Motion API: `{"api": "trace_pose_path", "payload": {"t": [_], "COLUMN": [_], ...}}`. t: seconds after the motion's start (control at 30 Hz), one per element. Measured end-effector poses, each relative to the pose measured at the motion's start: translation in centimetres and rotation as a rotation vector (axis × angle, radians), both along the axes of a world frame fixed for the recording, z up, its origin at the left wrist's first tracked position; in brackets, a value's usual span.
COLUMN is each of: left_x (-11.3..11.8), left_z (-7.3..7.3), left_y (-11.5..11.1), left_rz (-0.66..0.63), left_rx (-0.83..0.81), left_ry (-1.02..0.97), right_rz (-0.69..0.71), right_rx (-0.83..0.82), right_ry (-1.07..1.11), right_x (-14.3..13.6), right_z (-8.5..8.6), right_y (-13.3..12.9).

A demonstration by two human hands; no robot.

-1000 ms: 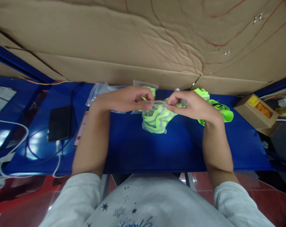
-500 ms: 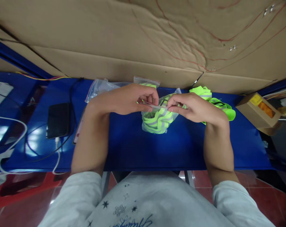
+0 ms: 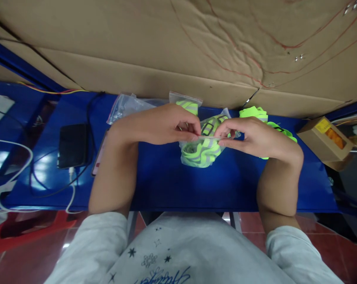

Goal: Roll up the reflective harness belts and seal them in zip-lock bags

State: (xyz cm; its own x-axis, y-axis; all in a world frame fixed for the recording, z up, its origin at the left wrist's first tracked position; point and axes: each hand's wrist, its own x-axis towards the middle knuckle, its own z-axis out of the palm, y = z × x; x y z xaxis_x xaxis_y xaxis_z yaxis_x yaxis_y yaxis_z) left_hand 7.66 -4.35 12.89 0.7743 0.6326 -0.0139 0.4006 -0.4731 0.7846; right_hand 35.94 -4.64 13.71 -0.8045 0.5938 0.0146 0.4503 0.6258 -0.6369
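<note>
A clear plastic bag (image 3: 200, 153) with a coiled yellow-green strap with grey stripes inside lies over the blue table (image 3: 172, 189). My left hand (image 3: 183, 125) pinches the bag's top edge on its left side. On the right side of that edge, my right hand (image 3: 236, 132) pinches it between thumb and fingers. Behind my hands is more striped strap with a black buckle (image 3: 209, 127), under clear plastic. Another bagged strap (image 3: 188, 105) lies behind my left hand, and loose yellow-green straps (image 3: 253, 113) lie beyond my right hand.
Flat clear bags (image 3: 129, 107) lie at the back left. A black device (image 3: 73, 146) with a white cable and a phone (image 3: 99, 156) are on the left. On the right stands a cardboard box (image 3: 324, 138). Cardboard (image 3: 122, 43) lines the back.
My right hand has moved a little right along the bag's edge, farther from my left hand. The edge is now stretched straighter between them. The view has shifted slightly.
</note>
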Motion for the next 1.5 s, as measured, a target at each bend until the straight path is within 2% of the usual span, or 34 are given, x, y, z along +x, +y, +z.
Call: {"api": "trace_pose_path", "payload": {"t": [0.17, 0.27, 0.5, 0.6, 0.77, 0.87, 0.97, 1.1, 1.23, 1.5], "left_x": [0.1, 0.4, 1.9, 2.1, 2.5, 2.1, 1.2, 0.3, 0.5, 1.4], "left_z": [-0.1, 0.2, 0.5, 0.1, -0.7, -0.9, -0.6, 0.1, 0.5, 1.0], "left_y": [0.2, -0.1, -0.9, -0.6, -0.2, -0.2, -0.4, -0.9, -1.3, -1.6], "left_rz": [-0.027, 0.000, 0.046, 0.045, 0.033, 0.034, 0.067, 0.058, 0.040, 0.074], "left_rx": [0.012, 0.084, 0.181, 0.219, 0.284, 0.263, 0.223, 0.273, 0.315, 0.265], "left_ry": [0.036, 0.082, 0.115, 0.089, 0.107, 0.175, 0.255, 0.171, 0.083, 0.138], "right_rz": [-0.017, -0.014, -0.077, -0.041, -0.043, -0.035, 0.008, 0.004, -0.066, -0.073], "right_rx": [0.066, 0.112, 0.073, 0.041, 0.123, 0.172, 0.190, 0.238, 0.257, 0.205], "right_ry": [-0.033, -0.031, -0.037, -0.035, -0.065, -0.084, -0.075, -0.036, -0.022, -0.030], "right_x": [-0.1, -0.5, -0.6, -0.5, -1.4, -2.2, -2.6, -2.4, -2.1, -2.2], "right_z": [-0.3, -0.5, 0.0, 0.2, -1.0, -2.0, -2.2, -1.4, -0.9, -1.4], "right_y": [0.1, 0.0, -0.2, -0.2, -0.2, -0.1, -0.1, -0.7, -1.0, -0.7]}}
